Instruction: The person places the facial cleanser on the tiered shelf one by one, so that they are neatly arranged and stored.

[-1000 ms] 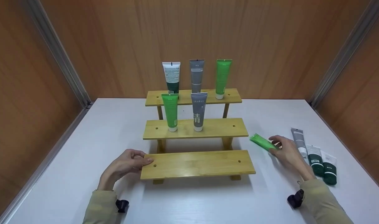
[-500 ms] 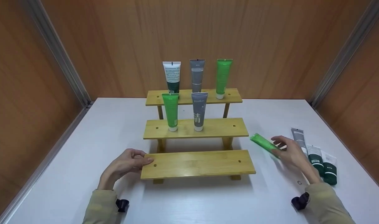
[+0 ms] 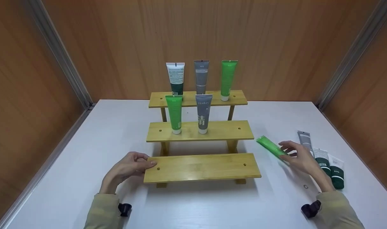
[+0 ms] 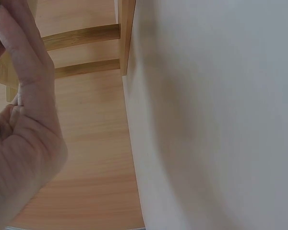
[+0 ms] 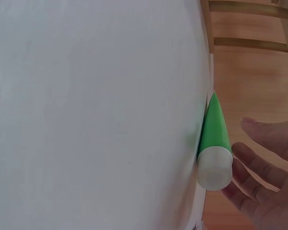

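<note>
My left hand (image 3: 130, 167) grips the left end of the lowest step of a three-tier wooden display stand (image 3: 203, 168), thumb on top and fingers reaching beneath. In the left wrist view, that hand (image 4: 26, 96) is beside the stand's slats (image 4: 84, 38). At the right, a green squeeze tube (image 3: 271, 148) lies slantwise on the white table. My right hand (image 3: 300, 157) is over its near end, fingers loosely bent. The right wrist view shows the tube's white cap (image 5: 215, 167) towards the camera; fingertips are right at its side and the thumb stands apart.
Upright on the top tier are a white-and-dark-green tube (image 3: 176, 78), a grey tube (image 3: 201, 76) and a green tube (image 3: 227, 79). The middle tier bears another green tube (image 3: 174, 114) and grey tube (image 3: 203, 113). Further tubes (image 3: 337, 171) lie far right. Wooden panels (image 3: 193, 31) enclose the table.
My right hand has drawn back a little to the right and towards me, uncovering more of the lying green tube. The left hand keeps its hold on the stand.
</note>
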Tool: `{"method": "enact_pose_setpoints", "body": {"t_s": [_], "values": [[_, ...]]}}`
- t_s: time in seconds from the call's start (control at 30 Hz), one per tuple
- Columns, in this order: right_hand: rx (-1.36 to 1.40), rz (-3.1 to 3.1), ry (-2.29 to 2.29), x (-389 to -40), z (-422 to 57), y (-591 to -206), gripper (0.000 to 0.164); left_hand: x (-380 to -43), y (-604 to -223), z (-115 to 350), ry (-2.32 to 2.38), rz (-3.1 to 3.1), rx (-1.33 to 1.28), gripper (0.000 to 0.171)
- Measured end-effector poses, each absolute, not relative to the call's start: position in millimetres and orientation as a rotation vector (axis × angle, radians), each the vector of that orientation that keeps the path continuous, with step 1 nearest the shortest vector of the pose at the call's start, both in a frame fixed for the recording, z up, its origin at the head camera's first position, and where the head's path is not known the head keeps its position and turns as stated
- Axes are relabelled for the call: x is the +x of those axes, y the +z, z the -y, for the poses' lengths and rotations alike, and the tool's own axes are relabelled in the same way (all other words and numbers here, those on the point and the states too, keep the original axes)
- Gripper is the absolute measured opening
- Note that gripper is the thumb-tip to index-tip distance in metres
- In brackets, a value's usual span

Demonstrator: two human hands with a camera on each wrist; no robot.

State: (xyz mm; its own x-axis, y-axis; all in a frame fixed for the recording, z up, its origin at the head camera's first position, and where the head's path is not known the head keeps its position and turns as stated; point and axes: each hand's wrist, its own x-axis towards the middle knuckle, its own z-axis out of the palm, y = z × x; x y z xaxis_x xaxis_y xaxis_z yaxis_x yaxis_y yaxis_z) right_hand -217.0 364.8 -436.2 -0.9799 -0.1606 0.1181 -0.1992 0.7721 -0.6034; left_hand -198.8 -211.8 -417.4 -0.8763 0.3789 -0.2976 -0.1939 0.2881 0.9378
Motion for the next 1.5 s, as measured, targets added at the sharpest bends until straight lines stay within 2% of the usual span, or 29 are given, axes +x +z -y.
{"method": "enact_pose_setpoints", "body": {"t_s": [0.63, 1.5], "values": [[0.294, 2.911, 1.024, -217, -366, -437, 0.045, -199, -418, 213, 1.624, -2.094, 0.171, 0.021], [0.061, 3.068, 1.005, -233, -357, -440, 0.052, -200, -417, 213, 1.589, -2.127, 0.149, 0.025]]}}
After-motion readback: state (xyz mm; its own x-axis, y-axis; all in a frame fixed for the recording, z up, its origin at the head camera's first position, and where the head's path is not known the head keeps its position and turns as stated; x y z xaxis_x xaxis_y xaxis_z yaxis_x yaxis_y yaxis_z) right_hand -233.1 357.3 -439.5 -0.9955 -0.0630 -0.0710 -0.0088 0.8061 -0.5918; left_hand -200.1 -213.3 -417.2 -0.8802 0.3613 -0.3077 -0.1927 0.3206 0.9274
